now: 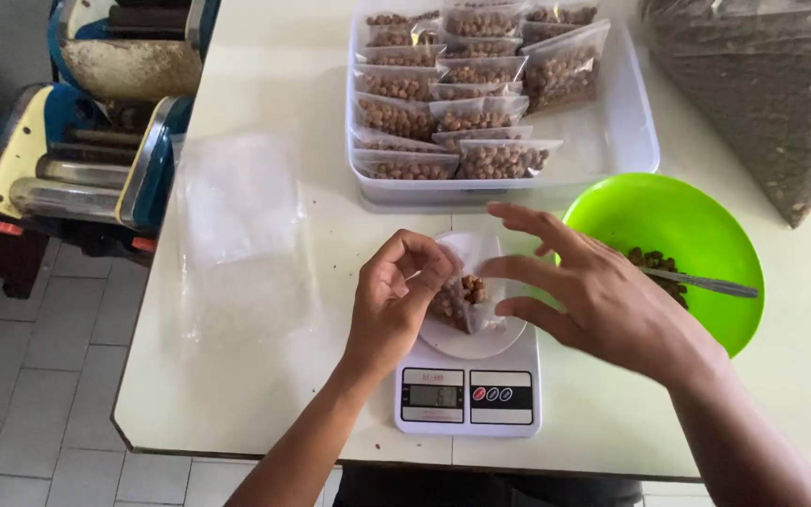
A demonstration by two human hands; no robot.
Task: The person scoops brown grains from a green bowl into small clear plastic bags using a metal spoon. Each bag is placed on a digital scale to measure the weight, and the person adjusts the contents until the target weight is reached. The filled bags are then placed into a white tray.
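Note:
A small clear bag of brown nuts (462, 296) rests on the round plate of a white kitchen scale (468, 394). My left hand (396, 300) pinches the bag's left edge. From the right, my right hand (593, 296) holds the bag's top with thumb and forefinger, its other fingers spread. Just right of the scale sits a green bowl (696, 235) holding a few brown nuts and a metal spoon (701, 282).
A clear tray (626, 141) behind the scale holds several filled small bags (466, 84). A stack of empty clear bags (237, 225) lies to the left. A large sack of nuts (772, 94) sits at far right. A blue and cream machine (86, 122) stands off the table's left edge.

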